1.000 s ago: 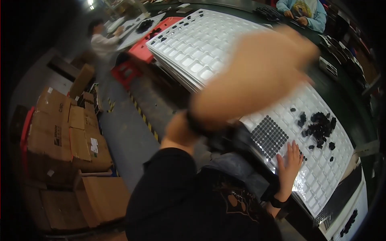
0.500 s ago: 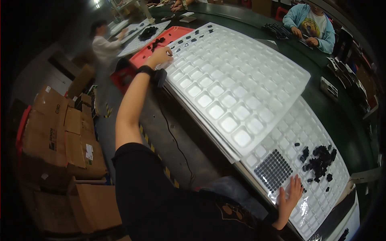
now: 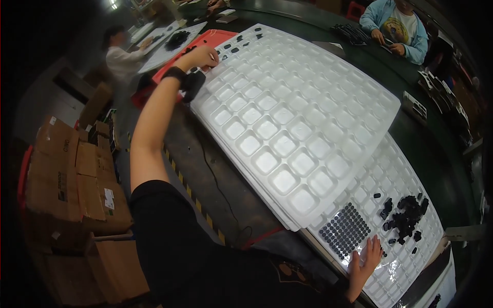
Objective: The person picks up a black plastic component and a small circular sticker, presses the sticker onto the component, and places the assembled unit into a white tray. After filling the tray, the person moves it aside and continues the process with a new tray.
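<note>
After it swept across, the left hand (image 3: 204, 56) — seemingly — touches the tray (image 3: 302, 164).

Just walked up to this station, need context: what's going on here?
A person is working with both hands over white trays of square cells. The left hand is at the far-left corner of the upper tray, near a few small black pieces; whether it grips one is unclear. The right hand is spread over the lower tray, beside a sheet of dark dots. A loose black pile lies farther across that tray.
</note>
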Tool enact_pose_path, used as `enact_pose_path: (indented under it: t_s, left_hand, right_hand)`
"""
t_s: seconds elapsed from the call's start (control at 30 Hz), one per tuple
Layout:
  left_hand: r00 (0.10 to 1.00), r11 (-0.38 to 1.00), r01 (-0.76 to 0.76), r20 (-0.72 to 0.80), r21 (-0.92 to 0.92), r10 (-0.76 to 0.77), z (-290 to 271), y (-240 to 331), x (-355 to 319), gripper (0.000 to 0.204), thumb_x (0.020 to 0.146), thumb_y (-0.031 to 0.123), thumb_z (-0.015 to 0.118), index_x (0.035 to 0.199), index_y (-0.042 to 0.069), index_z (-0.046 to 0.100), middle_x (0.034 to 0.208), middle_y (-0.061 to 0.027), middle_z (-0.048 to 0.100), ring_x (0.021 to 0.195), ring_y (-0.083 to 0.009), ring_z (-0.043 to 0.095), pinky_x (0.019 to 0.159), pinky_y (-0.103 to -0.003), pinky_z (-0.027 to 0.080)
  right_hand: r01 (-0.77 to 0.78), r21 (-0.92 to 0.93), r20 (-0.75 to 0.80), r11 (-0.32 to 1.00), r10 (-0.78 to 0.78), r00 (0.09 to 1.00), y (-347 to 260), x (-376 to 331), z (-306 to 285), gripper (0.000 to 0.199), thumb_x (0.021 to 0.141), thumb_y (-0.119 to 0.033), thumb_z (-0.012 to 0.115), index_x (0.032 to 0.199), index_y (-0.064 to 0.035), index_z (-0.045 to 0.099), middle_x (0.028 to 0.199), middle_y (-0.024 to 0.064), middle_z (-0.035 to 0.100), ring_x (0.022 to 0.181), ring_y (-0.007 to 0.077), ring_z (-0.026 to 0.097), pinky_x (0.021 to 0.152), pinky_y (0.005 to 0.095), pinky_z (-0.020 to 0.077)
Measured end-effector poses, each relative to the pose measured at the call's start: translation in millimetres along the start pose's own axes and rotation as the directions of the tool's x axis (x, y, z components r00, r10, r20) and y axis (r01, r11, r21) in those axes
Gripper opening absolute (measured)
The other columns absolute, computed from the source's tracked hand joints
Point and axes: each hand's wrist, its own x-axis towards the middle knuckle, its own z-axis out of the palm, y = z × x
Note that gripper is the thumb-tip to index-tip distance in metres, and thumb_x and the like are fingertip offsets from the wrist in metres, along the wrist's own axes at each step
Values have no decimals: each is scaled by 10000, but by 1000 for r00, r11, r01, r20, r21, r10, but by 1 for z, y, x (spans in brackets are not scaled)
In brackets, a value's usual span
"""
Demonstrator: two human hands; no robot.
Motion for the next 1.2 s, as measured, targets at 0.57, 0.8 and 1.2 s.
enact_pose_path:
  t_s: [0.57, 0.8, 1.2]
  left_hand:
    - [999, 989, -44, -24, 138, 48, -4, 43, 83, 118, 668, 76, 588, 771, 20, 574, 612, -42, 553, 473, -117, 536, 440, -228, 446]
    - [960, 969, -173, -188, 175, 205, -9, 64, 111, 126, 650, 87, 597, 753, 16, 579, 598, -66, 560, 461, -129, 542, 428, -252, 439]
    - [978, 986, -27, -202, 162, 60, 8, 86, 145, 164, 654, 82, 582, 809, 29, 599, 712, -118, 596, 573, -186, 575, 570, -274, 461]
  right_hand:
    - [-67, -12, 20, 998, 67, 998, 3, 3, -1, 381, 721, -120, 516, 1096, -62, 472, 1219, 122, 382, 1154, 285, 302, 981, 413, 128]
    - [-97, 18, 22, 995, 97, 995, 3, 2, -3, 391, 702, -97, 526, 1089, -73, 481, 1219, 119, 382, 1158, 285, 297, 983, 411, 123]
    - [-93, 51, 25, 994, 92, 995, 8, -2, 1, 414, 674, -59, 515, 1086, -61, 477, 1212, 133, 384, 1165, 289, 289, 983, 435, 105]
